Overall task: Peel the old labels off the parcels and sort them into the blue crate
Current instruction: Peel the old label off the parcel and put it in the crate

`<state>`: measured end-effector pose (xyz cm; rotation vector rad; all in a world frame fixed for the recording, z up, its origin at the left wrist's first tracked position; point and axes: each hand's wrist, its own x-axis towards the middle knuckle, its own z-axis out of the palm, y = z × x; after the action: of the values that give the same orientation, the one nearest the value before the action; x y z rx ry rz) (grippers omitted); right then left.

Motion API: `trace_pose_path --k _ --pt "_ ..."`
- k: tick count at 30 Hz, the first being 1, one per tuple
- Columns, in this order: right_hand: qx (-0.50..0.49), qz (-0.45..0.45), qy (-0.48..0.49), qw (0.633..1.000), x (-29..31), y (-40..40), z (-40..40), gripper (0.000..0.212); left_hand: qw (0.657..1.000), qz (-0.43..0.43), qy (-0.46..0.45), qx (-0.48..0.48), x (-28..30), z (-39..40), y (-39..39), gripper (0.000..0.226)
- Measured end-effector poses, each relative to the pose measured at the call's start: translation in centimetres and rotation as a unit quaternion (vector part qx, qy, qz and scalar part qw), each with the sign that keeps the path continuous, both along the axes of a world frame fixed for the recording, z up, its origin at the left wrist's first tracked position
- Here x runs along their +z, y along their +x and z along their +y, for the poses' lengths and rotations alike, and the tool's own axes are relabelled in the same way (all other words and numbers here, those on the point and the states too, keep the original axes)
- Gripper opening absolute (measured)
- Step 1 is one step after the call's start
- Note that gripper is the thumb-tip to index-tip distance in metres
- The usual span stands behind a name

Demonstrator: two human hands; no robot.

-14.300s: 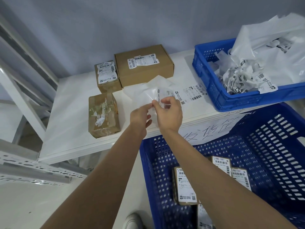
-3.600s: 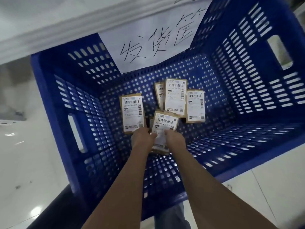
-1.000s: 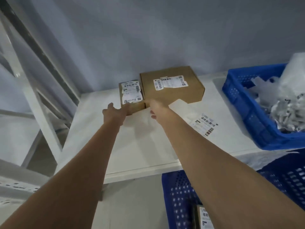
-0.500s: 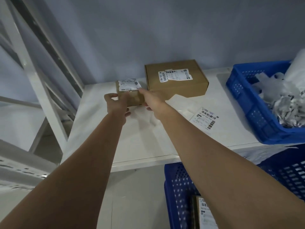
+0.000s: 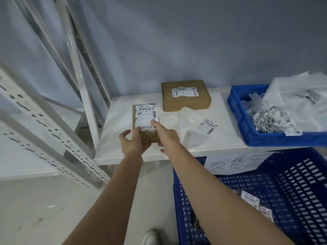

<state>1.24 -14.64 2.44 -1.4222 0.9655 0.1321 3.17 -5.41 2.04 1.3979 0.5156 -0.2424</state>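
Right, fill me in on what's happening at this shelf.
A person is working through parcels. The left hand grips a small cardboard parcel at the near edge of the white shelf, while the right hand picks at its label. A larger box waits behind; the big blue crate stands below.

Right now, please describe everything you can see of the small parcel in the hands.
The small parcel is a brown cardboard box, longer than wide, over the near left part of the white shelf. A wrinkled white label with barcodes covers most of its top. The left hand grips its near end; the right hand lies along its right side, a finger on the label. Whether it rests on the shelf is unclear.
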Motion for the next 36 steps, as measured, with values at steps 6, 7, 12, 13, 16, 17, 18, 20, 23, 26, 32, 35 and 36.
trace_pose_path --k 6,7,12,13,16,17,18,20,23,26,32,35,36 --pt "0.001 0.015 0.019 1.0 2.5 -9.9 2.7 0.061 0.998 0.03 -0.046 -0.017 2.9 2.8 -10.5 0.033" --pt "0.005 0.012 0.017 1.0 3.4 -11.6 3.2 0.062 0.998 0.031 -0.054 -0.014 4.0 3.3 -12.2 0.031" --pt "0.003 0.024 0.038 0.999 4.9 -18.2 5.3 0.046 0.995 0.055 -0.083 -0.026 5.1 5.9 -18.6 0.032" --pt "0.005 0.023 0.042 0.999 5.5 -19.5 5.8 0.037 0.994 0.054 -0.089 -0.028 5.4 6.6 -19.7 0.033" --pt "0.012 0.019 0.046 0.999 7.3 -22.5 7.6 0.027 0.993 0.047 -0.1 -0.04 6.5 8.6 -22.4 0.034" --pt "0.019 0.017 0.044 0.999 7.6 -23.3 8.2 0.028 0.993 0.048 -0.098 -0.041 6.8 9.4 -23.1 0.033" --pt "0.024 0.019 0.044 0.999 8.0 -24.2 8.9 0.03 0.993 0.051 -0.096 -0.042 7.2 10.1 -23.9 0.03" --pt "0.036 0.021 0.046 0.998 8.5 -25.8 10.3 0.032 0.993 0.049 -0.093 -0.048 7.8 11.6 -25.4 0.022" --pt "0.056 0.022 0.047 0.997 8.8 -28.0 12.1 0.029 0.994 0.045 -0.084 -0.053 8.2 13.7 -27.7 0.019" --pt "0.08 0.031 0.026 0.996 8.6 -30.1 13.8 0.025 0.994 0.046 -0.079 -0.059 8.1 15.7 -30.1 0.01" --pt "0.122 0.041 0.004 0.992 7.5 -33.6 16.5 0.025 0.993 0.056 -0.059 -0.088 6.1 19.5 -33.7 0.032" --pt "0.146 0.043 0.0 0.988 7.0 -34.6 17.6 0.031 0.993 0.051 -0.05 -0.091 5.3 20.9 -34.7 0.039" --pt "0.156 0.049 -0.008 0.986 6.9 -34.8 17.9 0.036 0.993 0.049 -0.047 -0.093 5.1 21.2 -34.9 0.037"
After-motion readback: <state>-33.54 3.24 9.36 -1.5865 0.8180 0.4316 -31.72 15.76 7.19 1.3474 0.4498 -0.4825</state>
